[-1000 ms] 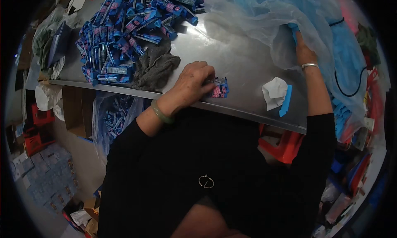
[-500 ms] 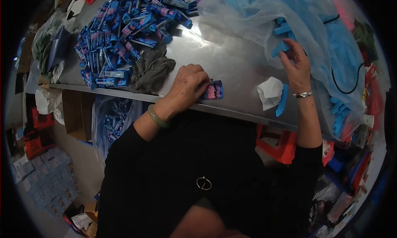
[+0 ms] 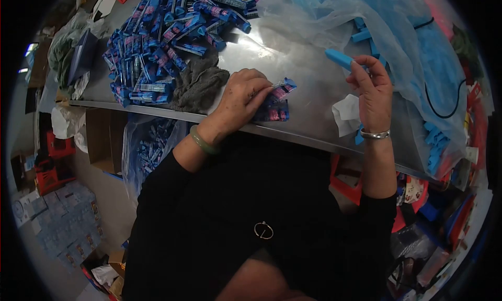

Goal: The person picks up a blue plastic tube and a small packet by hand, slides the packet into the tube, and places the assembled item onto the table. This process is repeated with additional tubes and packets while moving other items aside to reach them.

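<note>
My left hand [image 3: 241, 96] pinches a small blue and pink printed wrapper [image 3: 284, 89] between thumb and fingers, lifted slightly above the metal table. Just below it, more blue and pink wrappers [image 3: 276, 112] lie flat near the table's front edge, partly covered by the hand. In my right hand [image 3: 372, 87], a light blue, bar-shaped piece [image 3: 338, 58] is gripped by one end and points up to the left. White crumpled paper [image 3: 345, 116] rests beside the right wrist, with another light blue piece [image 3: 359, 135] mostly hidden by that wrist.
A big heap of filled blue packets [image 3: 151, 45] covers the table's left side, with a grey cloth [image 3: 198, 84] against it. At right, a clear plastic bag [image 3: 408, 55] holds light blue pieces. Below the edge hangs a bag of packets [image 3: 157, 144] beside a cardboard box [image 3: 104, 141].
My right hand has drawn a light blue piece away from the bag and turned it leftward. The left hand has raised one wrapper off the table.
</note>
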Available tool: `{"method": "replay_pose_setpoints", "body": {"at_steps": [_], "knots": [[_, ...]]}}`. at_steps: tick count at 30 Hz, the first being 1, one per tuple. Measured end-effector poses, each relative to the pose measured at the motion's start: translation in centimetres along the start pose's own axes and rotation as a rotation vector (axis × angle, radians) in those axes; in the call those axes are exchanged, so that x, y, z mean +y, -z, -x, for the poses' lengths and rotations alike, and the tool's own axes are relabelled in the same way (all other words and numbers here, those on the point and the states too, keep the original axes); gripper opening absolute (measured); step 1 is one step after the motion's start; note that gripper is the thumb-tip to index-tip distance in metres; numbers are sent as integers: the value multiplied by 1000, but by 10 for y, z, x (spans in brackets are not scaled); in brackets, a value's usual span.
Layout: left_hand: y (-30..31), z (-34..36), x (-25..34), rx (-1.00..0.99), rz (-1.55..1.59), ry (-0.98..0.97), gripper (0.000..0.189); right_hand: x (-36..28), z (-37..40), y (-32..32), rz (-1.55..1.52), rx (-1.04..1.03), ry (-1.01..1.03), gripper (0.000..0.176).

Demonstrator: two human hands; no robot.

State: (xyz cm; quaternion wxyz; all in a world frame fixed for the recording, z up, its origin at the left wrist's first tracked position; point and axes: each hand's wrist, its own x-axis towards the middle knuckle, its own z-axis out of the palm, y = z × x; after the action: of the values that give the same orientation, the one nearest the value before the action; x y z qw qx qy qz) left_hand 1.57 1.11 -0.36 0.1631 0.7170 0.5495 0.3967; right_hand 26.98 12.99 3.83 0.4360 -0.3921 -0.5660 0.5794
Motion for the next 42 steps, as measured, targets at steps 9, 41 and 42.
{"method": "replay_pose_setpoints", "body": {"at_steps": [9,41,42], "knots": [[7,-2,7,-87,356,126,9,-25,1,-18,-200,-147,-85,21],[-3,-7,40,-107,1421,714,24,-19,45,-65,731,-427,469,74],[-3,-7,42,-101,1422,727,24,-14,49,-68,797,-384,498,84]]}}
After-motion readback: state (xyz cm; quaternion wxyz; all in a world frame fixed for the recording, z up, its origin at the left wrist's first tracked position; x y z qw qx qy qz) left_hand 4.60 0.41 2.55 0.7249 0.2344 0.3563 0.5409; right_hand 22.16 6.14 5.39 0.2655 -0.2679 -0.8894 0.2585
